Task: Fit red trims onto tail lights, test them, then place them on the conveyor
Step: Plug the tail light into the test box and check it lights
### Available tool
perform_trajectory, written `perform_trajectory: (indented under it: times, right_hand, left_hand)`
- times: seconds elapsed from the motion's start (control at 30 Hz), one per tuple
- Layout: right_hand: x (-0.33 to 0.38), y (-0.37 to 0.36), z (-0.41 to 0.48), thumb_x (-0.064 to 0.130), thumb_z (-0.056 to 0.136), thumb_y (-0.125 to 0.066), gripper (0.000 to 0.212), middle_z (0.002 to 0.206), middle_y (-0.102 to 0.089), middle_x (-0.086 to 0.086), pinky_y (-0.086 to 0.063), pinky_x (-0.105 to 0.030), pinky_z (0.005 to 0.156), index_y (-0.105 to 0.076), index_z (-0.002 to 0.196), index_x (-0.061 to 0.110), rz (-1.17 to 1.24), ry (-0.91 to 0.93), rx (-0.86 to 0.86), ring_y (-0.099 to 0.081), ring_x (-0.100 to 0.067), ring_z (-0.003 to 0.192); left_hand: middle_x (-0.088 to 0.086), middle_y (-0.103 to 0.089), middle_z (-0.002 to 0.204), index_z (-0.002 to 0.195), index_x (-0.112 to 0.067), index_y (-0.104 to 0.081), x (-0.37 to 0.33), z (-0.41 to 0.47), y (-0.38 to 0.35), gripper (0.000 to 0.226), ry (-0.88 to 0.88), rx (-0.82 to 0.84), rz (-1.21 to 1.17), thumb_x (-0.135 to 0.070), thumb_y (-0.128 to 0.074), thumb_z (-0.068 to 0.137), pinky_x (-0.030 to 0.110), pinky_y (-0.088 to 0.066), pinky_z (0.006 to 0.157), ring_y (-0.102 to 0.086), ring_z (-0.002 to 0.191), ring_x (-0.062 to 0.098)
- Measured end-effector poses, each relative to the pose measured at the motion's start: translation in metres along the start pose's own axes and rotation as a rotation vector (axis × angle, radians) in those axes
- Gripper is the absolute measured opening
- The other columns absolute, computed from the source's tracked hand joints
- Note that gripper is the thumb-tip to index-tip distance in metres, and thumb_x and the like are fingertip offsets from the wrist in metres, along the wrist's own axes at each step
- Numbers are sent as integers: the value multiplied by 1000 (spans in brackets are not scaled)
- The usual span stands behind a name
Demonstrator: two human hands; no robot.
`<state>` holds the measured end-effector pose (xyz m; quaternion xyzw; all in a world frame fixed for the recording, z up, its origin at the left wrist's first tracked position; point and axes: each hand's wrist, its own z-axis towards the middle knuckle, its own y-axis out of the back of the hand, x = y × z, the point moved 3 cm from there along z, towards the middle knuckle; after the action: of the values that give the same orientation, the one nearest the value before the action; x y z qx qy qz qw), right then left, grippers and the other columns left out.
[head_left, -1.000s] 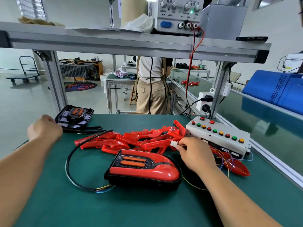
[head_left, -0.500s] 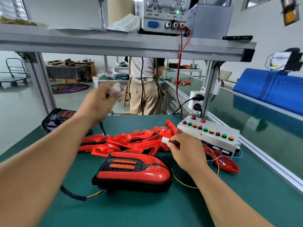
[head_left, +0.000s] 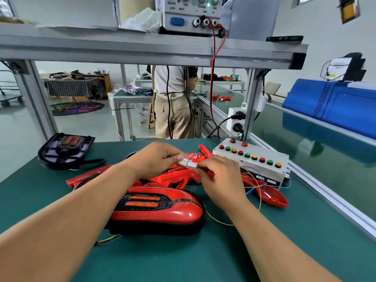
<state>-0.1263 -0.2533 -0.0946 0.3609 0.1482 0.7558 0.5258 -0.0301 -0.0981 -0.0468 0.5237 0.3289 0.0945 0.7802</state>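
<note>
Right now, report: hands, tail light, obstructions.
Left hand, right hand each pinch a white connector, ends meeting. Tail light on mat, trim fitted. Red trims piled beneath hands.

Bright, even light is thrown from overhead and from the pale room behind, so only soft, faint shadows are cast on the table [head_left: 264, 251] under the arms and beside the tail light [head_left: 162, 214]. White glare is seen on the tail light's glossy red shell, and a blue reflection is carried by the shiny conveyor [head_left: 335, 169]. Straight lines such as the shelf [head_left: 142, 47] are bowed by the wide lens, and the power supply [head_left: 193, 13] at the top edge is smeared by blur.
</note>
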Motion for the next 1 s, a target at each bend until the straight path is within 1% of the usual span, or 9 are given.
perform_trajectory:
  times: [0.1, 0.17, 0.23, 0.37, 0.5, 0.6, 0.77, 0.93, 1.0]
  right_hand:
    - [1, 0, 0, 24, 81, -71, 4, 80, -69, 8, -40, -37, 75, -74, 83, 22, -7, 16, -27, -62, -19, 79]
    - [1, 0, 0, 26, 81, -70, 5, 80, -68, 8, -34, -34, 75, -73, 82, 22, -17, 14, -35, -62, -19, 80]
    - [0, 0, -1, 27, 81, -69, 6, 81, -68, 9, -31, -33, 75, -73, 83, 23, -21, 12, -31, -61, -18, 81]
    - [0, -3, 0, 29, 83, -71, 6, 84, -68, 10, -29, -33, 78, -73, 86, 24, -36, 13, 29, -61, -19, 86]
    - [1, -4, 0, 31, 85, -71, 7, 87, -69, 10, -29, -32, 81, -74, 87, 25, -49, 9, 65, -61, -19, 90]
    - [5, -4, 0, 30, 85, -71, 6, 86, -69, 9, -31, -34, 81, -74, 86, 25, -68, 30, 71, -62, -20, 91]
    - [1, 1, 2, 44, 91, -62, 20, 90, -68, 8, -25, -34, 81, -71, 94, 27, -177, -21, 64, -59, -16, 92]
    - [4, 1, 2, 28, 94, -60, 15, 81, -60, 9, -20, -34, 73, -66, 82, 22, -149, 16, 110, -57, -18, 89]
    - [7, -1, 1, 23, 92, -61, 14, 77, -55, 12, -20, -35, 72, -64, 78, 20, -123, 26, 105, -57, -18, 87]
  left_hand:
    - [0, -72, 102, 116, -17, -70, 0, 1, 1, 29, 48, 23, -34, -28, -48, 103, 12, -42, 78, -63, 96, 14]
    - [4, -73, 99, 113, -13, -70, -2, 1, 1, 29, 53, 40, -65, -27, -47, 103, 18, -44, 79, -65, 93, 12]
    - [4, -73, 96, 110, -11, -70, -2, 1, 0, 29, 61, 53, -72, -27, -47, 103, 15, -43, 72, -65, 83, 6]
    - [-4, -69, 91, 109, -15, -70, -2, 3, -3, 28, 84, 83, -19, -31, -47, 102, 4, -37, 70, -62, 91, 14]
    - [-6, -67, 89, 100, -20, -69, -1, 2, -6, 25, 82, 80, -17, -32, -48, 102, 1, -35, 68, -58, 85, 10]
    - [-16, -62, 79, 91, -28, -63, -2, 4, -10, 20, 78, 104, -9, -33, -47, 102, 2, -36, 66, -54, 74, -5]
    - [-16, -64, 76, 97, -21, -70, 1, 5, -6, 24, 87, 60, -51, -32, -49, 102, 3, -37, 63, -53, 63, -14]
    - [-4, -71, 88, 105, -16, -72, -1, 4, -3, 26, 108, 60, -70, -30, -50, 101, 4, -38, 64, -56, 70, 0]
    - [-8, -69, 82, 103, -18, -72, -2, 3, -4, 24, 101, 69, -75, -29, -51, 101, 2, -38, 62, -55, 64, -11]
